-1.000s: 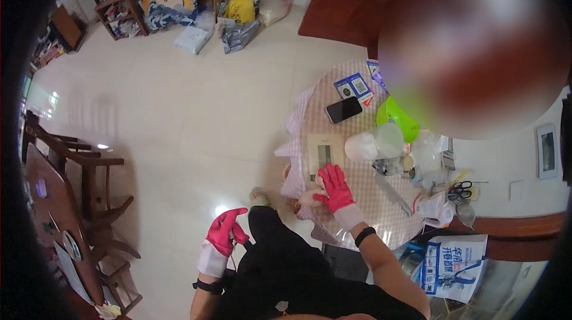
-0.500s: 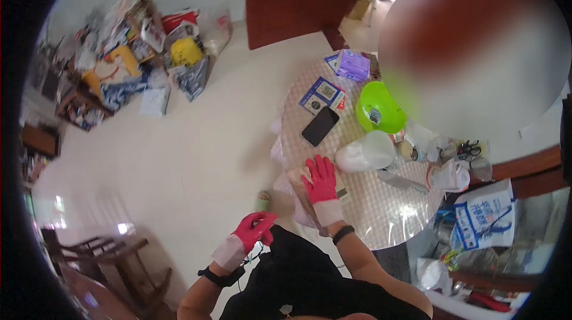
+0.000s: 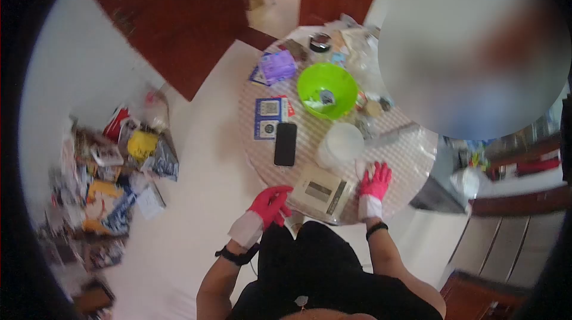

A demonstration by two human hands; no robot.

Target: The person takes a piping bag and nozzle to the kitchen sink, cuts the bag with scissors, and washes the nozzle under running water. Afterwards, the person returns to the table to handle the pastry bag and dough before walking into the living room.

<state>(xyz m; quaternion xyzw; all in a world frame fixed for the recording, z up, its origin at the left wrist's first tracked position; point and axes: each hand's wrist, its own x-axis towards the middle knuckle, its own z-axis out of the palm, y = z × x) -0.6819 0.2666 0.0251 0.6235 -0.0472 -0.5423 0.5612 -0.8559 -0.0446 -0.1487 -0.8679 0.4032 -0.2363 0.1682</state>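
My right hand (image 3: 374, 186), in a pink glove with a white cuff, lies flat near the round table's front right edge, fingers spread. A pale pink patch, perhaps cloth, shows by its fingertips; I cannot make it out. To its left is a flat beige box (image 3: 322, 193) with a dark rectangle printed on it. At that box's left side hovers my left hand (image 3: 269, 205), gloved the same way, fingers loosely bent and apart, nothing visible in them. Behind the box stands a white plastic tub (image 3: 342, 144), and a black phone (image 3: 285, 144) lies to its left.
On the checked tablecloth (image 3: 253, 153) are a bright green bowl (image 3: 310, 91), a purple pack (image 3: 278, 67), blue QR-code cards (image 3: 266, 108) and a long greyish strip (image 3: 393, 135). Bags and clutter (image 3: 143, 144) pile on the floor at left. A blurred disc hides the upper right.
The view has turned, shifting the table left. My right hand has slid right across the table, and the beige box shows beside it. My left hand has come up to the table edge.
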